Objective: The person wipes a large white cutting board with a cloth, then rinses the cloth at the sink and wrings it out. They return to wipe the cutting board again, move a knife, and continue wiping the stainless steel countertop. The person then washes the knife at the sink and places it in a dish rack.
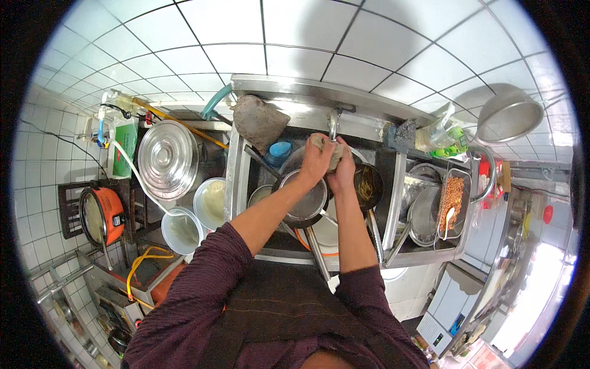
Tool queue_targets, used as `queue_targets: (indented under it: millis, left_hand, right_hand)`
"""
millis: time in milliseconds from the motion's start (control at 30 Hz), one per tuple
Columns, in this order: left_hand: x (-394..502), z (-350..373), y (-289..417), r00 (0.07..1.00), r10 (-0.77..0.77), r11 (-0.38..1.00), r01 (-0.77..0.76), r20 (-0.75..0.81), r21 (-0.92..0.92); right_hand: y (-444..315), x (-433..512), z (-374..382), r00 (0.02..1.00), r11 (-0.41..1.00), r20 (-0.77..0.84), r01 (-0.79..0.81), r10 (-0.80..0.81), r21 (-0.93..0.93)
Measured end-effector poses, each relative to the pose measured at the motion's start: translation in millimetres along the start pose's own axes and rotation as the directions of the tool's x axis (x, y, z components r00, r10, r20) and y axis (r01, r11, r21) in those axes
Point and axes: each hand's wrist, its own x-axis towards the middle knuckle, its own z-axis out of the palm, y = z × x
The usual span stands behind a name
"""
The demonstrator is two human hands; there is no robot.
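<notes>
My left hand (316, 159) and my right hand (343, 175) are together, gripping a wrung-looking, grey-brown cloth (335, 159) beneath the metal faucet (333, 123) of a stainless steel sink (392, 203). Under my forearms is a round pan or strainer (305, 203) with a pale interior; my left forearm hides part of it. To the right of my right hand sits a dark frying pan (371, 187) with thin yellowish strands inside. A blue object (279, 151) lies in the sink's back left. Whether water is running cannot be made out.
A large grey-brown cloth (259, 121) drapes over the back left corner. On the left stand a steel lid (167, 160), buckets (182, 230) and an orange cooker (108, 214). The right basin holds pans (424, 214) and a tray of peanut-like food (451, 198) with a white spoon (448, 219).
</notes>
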Motion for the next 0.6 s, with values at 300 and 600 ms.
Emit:
queue_targets:
  millis: [300, 600]
  left_hand:
    - [10, -36, -34, 0.312, -0.474, 0.008, 0.936, 0.823, -0.351]
    - [10, 1, -29, 0.775, -0.626, 0.769, 0.632, 0.087, -0.101]
  right_hand:
    - [-20, -47, 25, 0.728, 0.043, 0.664, 0.678, -0.171, -0.733]
    - [1, 22, 15, 0.968, 0.923, -0.249, -0.066, -0.034, -0.38]
